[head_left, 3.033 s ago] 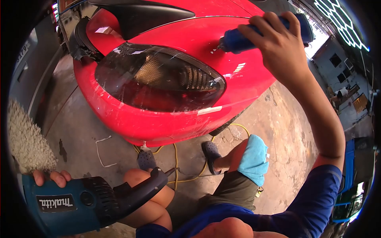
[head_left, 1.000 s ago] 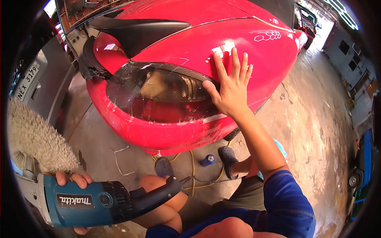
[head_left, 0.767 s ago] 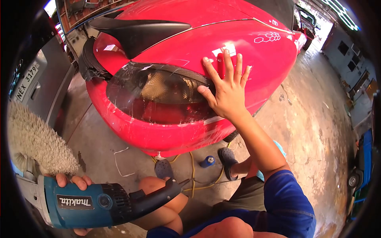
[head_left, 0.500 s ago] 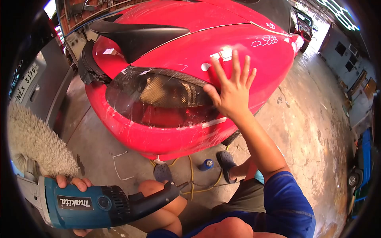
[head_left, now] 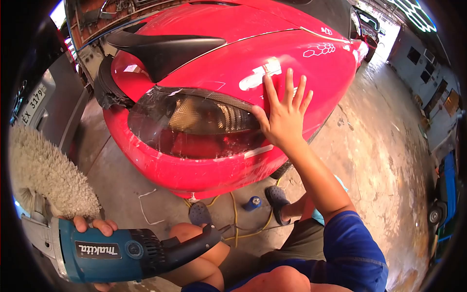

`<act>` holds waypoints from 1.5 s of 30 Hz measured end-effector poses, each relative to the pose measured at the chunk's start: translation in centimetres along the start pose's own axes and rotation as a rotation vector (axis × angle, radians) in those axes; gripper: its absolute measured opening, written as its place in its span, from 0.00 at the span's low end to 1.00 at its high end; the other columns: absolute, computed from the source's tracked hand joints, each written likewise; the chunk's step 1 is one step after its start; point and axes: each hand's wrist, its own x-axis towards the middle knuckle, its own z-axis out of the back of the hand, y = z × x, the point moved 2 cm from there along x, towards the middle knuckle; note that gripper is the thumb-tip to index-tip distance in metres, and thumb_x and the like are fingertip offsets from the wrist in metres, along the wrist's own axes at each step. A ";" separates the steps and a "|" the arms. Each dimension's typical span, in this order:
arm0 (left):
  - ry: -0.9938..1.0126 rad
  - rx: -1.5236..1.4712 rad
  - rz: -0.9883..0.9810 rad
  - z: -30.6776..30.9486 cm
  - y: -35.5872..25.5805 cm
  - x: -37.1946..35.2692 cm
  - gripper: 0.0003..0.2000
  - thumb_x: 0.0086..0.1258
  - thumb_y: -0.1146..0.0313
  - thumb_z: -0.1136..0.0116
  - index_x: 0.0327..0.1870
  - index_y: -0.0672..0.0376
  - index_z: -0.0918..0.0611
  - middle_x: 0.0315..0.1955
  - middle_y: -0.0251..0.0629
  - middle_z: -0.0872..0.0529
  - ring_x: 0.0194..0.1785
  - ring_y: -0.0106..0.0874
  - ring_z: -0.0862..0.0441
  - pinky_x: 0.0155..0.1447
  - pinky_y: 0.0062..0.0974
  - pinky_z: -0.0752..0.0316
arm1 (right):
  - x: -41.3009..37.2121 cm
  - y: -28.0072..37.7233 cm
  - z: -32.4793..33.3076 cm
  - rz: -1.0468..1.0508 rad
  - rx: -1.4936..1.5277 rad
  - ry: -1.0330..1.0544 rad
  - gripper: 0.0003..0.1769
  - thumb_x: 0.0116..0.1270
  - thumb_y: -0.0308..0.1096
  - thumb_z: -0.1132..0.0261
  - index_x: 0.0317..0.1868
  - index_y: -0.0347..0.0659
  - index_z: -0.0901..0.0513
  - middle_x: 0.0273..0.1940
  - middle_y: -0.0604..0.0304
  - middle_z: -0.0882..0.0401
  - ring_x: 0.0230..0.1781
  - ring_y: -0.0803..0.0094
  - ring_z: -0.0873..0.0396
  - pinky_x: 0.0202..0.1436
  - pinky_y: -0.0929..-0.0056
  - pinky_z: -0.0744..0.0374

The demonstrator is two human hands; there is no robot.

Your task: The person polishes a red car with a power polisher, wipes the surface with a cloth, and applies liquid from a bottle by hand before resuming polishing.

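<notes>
My left hand [head_left: 99,226] wraps around the teal body of a Makita polisher [head_left: 99,253], its fingers showing over the top edge and under the lower one. A fluffy off-white wool pad [head_left: 53,173] on the polisher's head faces away from me at the left. My right hand [head_left: 285,114] lies with fingers spread on the red car's fender [head_left: 224,63], just right of the headlight [head_left: 194,121]. Pale smears and streaks mark the headlight cover. Beside my fingertips is a bright white patch on the paint.
A yellow cord [head_left: 235,214] runs over the concrete floor near a small blue bottle [head_left: 253,203] and my clogs [head_left: 277,202]. The grey vehicle [head_left: 58,117] with a number plate stands at left. Something blue with a wheel [head_left: 434,214] sits at far right.
The car has shifted slightly left in view, and the polisher slightly right. My right hand stays spread on the fender, and the white patch beside it looks longer.
</notes>
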 end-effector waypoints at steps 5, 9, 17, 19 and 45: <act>0.114 0.002 0.061 0.1 -0.4 1.1 0.63 0.48 0.49 0.07 0.77 0.67 0.42 0.73 0.43 0.40 0.69 0.47 0.27 0.77 0.46 0.34 | -0.6 -0.4 0.2 0.022 -0.054 0.032 0.46 0.78 0.72 0.40 0.88 0.61 0.34 0.92 0.41 0.59 0.91 0.27 0.68 0.84 0.15 0.66; 0.120 -0.018 0.050 0.7 0.0 0.8 0.64 0.46 0.49 0.06 0.78 0.67 0.43 0.74 0.45 0.41 0.69 0.48 0.26 0.76 0.48 0.33 | -1.3 0.7 0.9 0.050 -0.006 0.062 0.45 0.78 0.72 0.41 0.89 0.64 0.34 0.92 0.40 0.59 0.91 0.26 0.68 0.84 0.15 0.65; 0.119 -0.033 -0.012 -1.4 1.6 1.4 0.61 0.58 0.45 0.14 0.81 0.70 0.46 0.75 0.51 0.43 0.68 0.51 0.25 0.74 0.50 0.30 | 1.7 1.2 0.0 0.143 -0.053 0.013 0.41 0.78 0.74 0.43 0.86 0.73 0.30 0.92 0.46 0.55 0.91 0.29 0.65 0.83 0.13 0.62; 0.128 -0.038 -0.011 -1.5 1.8 1.5 0.61 0.59 0.45 0.15 0.82 0.70 0.46 0.75 0.51 0.43 0.68 0.52 0.26 0.74 0.50 0.31 | 1.8 0.2 0.4 0.087 -0.019 -0.005 0.43 0.78 0.74 0.43 0.87 0.67 0.32 0.92 0.45 0.57 0.92 0.29 0.67 0.83 0.13 0.64; 0.044 -0.874 0.286 -15.3 15.0 4.4 0.60 0.69 0.46 0.21 0.87 0.67 0.52 0.72 0.72 0.33 0.63 0.73 0.18 0.53 0.65 0.08 | -4.2 8.6 8.3 -0.315 2.469 0.612 0.43 0.90 0.68 0.60 0.83 0.39 0.31 0.80 0.52 0.29 0.78 0.60 0.27 0.80 0.51 0.27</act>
